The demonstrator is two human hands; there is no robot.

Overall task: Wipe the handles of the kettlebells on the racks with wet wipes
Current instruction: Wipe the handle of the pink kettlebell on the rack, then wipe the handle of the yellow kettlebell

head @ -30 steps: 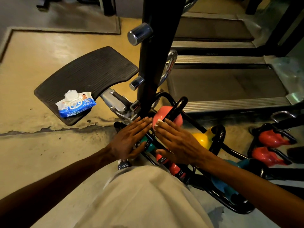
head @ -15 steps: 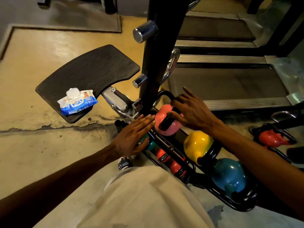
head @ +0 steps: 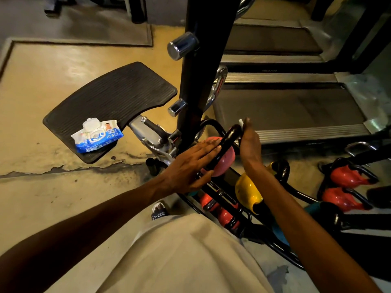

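Kettlebell handle [head: 227,144] wiping underway: flat left hand [head: 190,163] steadies pink kettlebell [head: 225,161], right hand [head: 250,142] presses wipe [head: 240,122]; next, sweep downward.

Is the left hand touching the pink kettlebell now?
Touching. The head view shows the left hand lying flat, fingers straight, on the pink kettlebell, fingertips against its black handle.

Your left hand [head: 190,163] lies flat on the nearest kettlebell [head: 224,161], left of its handle [head: 227,144]; your right hand [head: 250,144] is right of it. Far left, the wipes pack [head: 96,135] sits on a footplate [head: 118,98].
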